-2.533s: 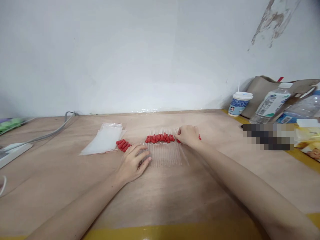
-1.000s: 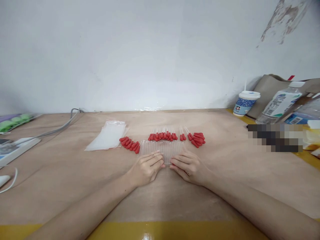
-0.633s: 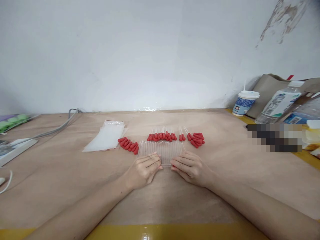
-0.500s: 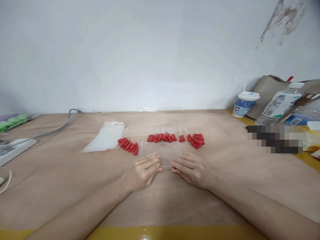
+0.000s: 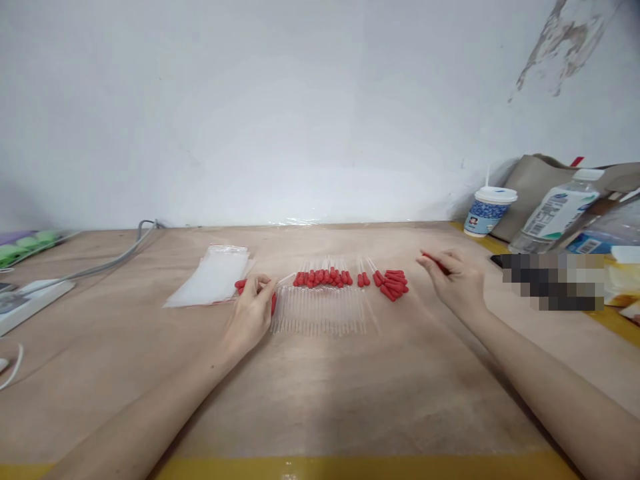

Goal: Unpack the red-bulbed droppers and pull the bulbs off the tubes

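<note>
My left hand (image 5: 253,310) is closed at the left group of red rubber bulbs (image 5: 241,285), partly covering it. From its fingertips a thin clear tube (image 5: 287,279) sticks out to the right. My right hand (image 5: 457,283) is raised right of the other things, fingers pinched on a red rubber bulb (image 5: 439,262) that they partly hide. Between the hands lies a row of thin clear tubes (image 5: 320,312), side by side. Behind it are droppers with red bulbs (image 5: 327,275), their clear stems pointing away. Another cluster of red bulbs (image 5: 394,285) lies to the right.
White plastic bags (image 5: 213,277) are stacked at the left. A power strip (image 5: 43,297) with a grey cable (image 5: 113,265) lies farther left. At the right stand a paper cup (image 5: 487,213), a tilted plastic bottle (image 5: 560,213) and a grey bag (image 5: 525,187). The wall (image 5: 320,133) bounds the table behind.
Both hands have left the front of the tube row. My left hand moved left and away to the bulbs, and my right hand moved right and up with a red bulb.
</note>
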The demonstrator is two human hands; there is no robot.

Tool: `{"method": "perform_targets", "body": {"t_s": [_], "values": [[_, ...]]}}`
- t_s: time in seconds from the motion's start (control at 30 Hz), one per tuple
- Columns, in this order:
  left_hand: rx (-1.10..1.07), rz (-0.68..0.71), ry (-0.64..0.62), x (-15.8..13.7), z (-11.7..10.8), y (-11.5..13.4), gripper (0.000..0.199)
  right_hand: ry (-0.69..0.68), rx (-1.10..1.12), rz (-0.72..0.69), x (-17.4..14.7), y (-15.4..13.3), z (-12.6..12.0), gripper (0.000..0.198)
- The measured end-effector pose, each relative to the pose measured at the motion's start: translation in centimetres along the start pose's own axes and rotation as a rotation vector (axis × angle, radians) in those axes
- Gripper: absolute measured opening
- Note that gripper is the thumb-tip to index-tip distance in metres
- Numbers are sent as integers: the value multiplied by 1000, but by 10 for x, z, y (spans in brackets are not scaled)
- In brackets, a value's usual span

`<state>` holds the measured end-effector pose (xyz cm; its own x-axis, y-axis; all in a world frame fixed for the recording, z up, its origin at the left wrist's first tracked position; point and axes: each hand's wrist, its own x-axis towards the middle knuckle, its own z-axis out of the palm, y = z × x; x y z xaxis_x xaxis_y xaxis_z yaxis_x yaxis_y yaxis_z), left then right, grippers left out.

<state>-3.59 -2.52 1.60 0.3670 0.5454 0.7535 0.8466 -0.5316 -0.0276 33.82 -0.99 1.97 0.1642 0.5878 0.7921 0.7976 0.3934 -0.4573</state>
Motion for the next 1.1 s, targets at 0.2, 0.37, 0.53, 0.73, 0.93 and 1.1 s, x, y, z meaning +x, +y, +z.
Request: {"method": "perform_targets", "body": {"t_s": [0.2, 0.37, 0.53, 0.73, 0.93, 1.1], "values": [[49, 159, 36, -8, 13, -2, 26, 48, 166, 536, 5, 51, 9, 29], [18, 235, -29, -10, 17, 2, 23, -101, 344, 557, -2, 49, 26, 31], [-146, 190, -126, -8, 6, 17, 28, -174, 391, 527, -4, 40, 41, 41], [-206, 199, -315, -6, -3, 20, 39, -262, 393, 523, -8, 36, 46, 47], [-266, 178, -445, -7, 0, 18, 45, -259, 380, 547, -11, 47, 50, 49], [-290, 154, -458, -7, 0, 18, 44, -260, 335, 537, -11, 51, 51, 43]]}}
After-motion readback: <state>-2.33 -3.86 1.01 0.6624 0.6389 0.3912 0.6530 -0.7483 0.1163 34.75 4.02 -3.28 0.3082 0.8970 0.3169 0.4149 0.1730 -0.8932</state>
